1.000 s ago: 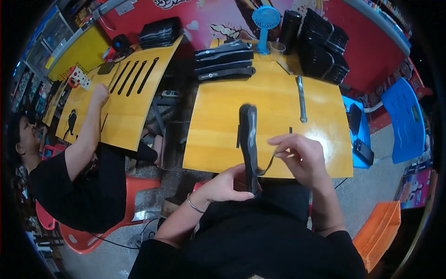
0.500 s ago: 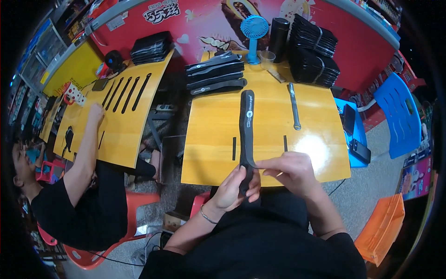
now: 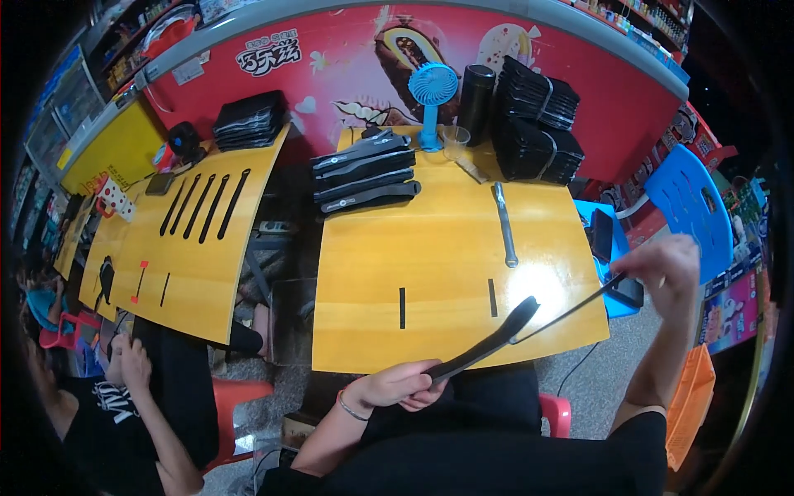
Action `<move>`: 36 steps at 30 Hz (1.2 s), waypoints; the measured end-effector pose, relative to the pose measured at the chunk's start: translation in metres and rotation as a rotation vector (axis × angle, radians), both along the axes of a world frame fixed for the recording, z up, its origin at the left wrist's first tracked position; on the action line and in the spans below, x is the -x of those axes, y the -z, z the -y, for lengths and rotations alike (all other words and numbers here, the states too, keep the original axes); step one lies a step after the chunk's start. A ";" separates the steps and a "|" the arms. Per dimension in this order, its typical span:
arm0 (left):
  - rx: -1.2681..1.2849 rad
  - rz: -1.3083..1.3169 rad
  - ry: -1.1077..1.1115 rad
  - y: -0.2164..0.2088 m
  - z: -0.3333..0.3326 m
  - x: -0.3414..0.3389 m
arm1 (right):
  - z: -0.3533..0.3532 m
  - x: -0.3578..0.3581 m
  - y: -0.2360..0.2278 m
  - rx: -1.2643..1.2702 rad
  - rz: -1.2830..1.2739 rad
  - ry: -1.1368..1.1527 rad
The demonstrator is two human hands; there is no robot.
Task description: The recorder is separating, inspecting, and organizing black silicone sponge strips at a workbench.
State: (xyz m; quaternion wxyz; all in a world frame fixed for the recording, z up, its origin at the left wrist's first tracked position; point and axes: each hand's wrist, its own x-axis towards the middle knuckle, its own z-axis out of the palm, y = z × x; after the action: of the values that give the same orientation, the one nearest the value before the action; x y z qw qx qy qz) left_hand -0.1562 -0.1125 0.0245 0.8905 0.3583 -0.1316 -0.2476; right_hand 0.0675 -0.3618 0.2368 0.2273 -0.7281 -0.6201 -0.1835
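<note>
Red wall panel (image 3: 612,132) is running along the far side. Yellow table (image 3: 447,264) is standing in front of the wearer; a second yellow table (image 3: 207,281) is standing to its left, bearing a row of black straps (image 3: 212,208). Co-worker (image 3: 91,438) in a black shirt is sitting at the near edge of that one. Blue chair (image 3: 691,198) is standing at the right, orange crate (image 3: 693,405) at the near right.

Tied black packs (image 3: 538,116) are sitting in the far right corner of the front table; a strap stack (image 3: 364,174) is lying in the far left corner. Blue fan (image 3: 432,95) is standing between them, black bottle (image 3: 476,103) just right of it.

Left hand (image 3: 403,386) is grasping the near end of a dark strap (image 3: 488,341), fingers closed around it. The strap is slanting toward the far right, held up by the table's near edge. Right hand (image 3: 668,266), well apart to the right, is pinching a thin strip (image 3: 571,312) stretching from near the strap's far end; those fingers are blurring.

Loose gray strap (image 3: 506,227) is lying on the table's right half. Clear cup (image 3: 454,145) is standing by the bottle. Two black marks (image 3: 403,308) are showing on the near tabletop.
</note>
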 end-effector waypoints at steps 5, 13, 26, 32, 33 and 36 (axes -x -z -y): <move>0.012 0.004 0.006 0.012 -0.010 -0.008 | 0.015 -0.022 -0.029 -0.082 0.033 0.126; 0.026 -0.055 -0.019 0.005 -0.014 -0.007 | -0.013 -0.059 -0.028 -0.067 -0.095 0.066; 0.364 -0.117 -0.337 0.030 -0.026 -0.007 | -0.052 -0.084 -0.007 -0.037 -0.054 0.199; 0.389 -0.093 -0.385 0.036 -0.029 -0.005 | -0.125 -0.120 0.075 -0.032 0.121 0.250; 0.401 -0.088 -0.374 0.037 -0.028 -0.005 | -0.132 -0.123 0.088 0.002 0.160 0.263; 0.391 -0.088 -0.384 0.034 -0.026 -0.007 | -0.142 -0.126 0.131 0.043 0.264 0.214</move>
State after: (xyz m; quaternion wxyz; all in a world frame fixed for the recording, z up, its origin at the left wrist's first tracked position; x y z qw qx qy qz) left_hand -0.1491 -0.0865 -0.0095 0.9782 0.1870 -0.0678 -0.0596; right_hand 0.1939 -0.2200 0.1062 0.1077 -0.7643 -0.5672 -0.2874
